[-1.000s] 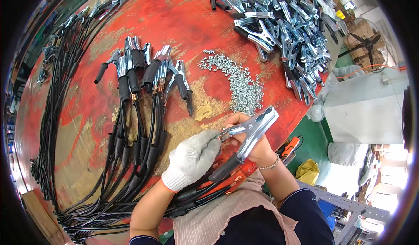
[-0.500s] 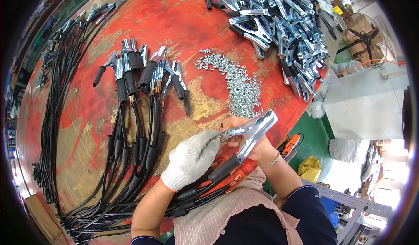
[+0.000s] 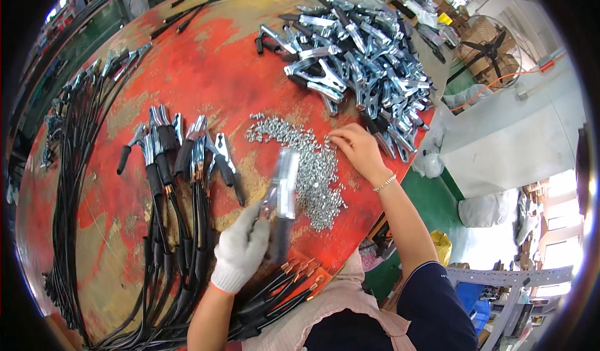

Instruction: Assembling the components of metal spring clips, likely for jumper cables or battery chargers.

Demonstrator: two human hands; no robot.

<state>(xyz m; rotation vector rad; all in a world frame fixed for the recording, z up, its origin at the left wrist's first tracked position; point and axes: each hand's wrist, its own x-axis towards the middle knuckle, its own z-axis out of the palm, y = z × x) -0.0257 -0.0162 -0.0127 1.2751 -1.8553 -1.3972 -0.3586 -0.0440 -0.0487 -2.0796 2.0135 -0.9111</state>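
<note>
My left hand [image 3: 240,248], in a white knitted glove, grips a metal spring clamp [image 3: 286,185] with a dark handle sleeve. The clamp is smeared by motion and held over the table just left of a heap of small silvery screws or nuts [image 3: 315,191]. At the upper right edge of that heap is my bare right hand [image 3: 359,151], thumb and fingers pinched together. Whatever sits between those fingertips is too small to make out. Left of my gloved hand lie several clamps [image 3: 164,141] joined to black cables [image 3: 203,207].
A large pile of spring clamps [image 3: 369,63] covers the far right of the red, worn table [image 3: 206,70]. A long bundle of black cables [image 3: 72,226] runs along the left. Cables with bare copper ends [image 3: 303,270] lie close to my body. A fan [image 3: 490,51] stands beyond the table.
My right hand has left the clamp and reached out to the heap of small hardware. My left hand has moved slightly left and down, keeping the clamp, which has swung more upright. The view has shifted.
</note>
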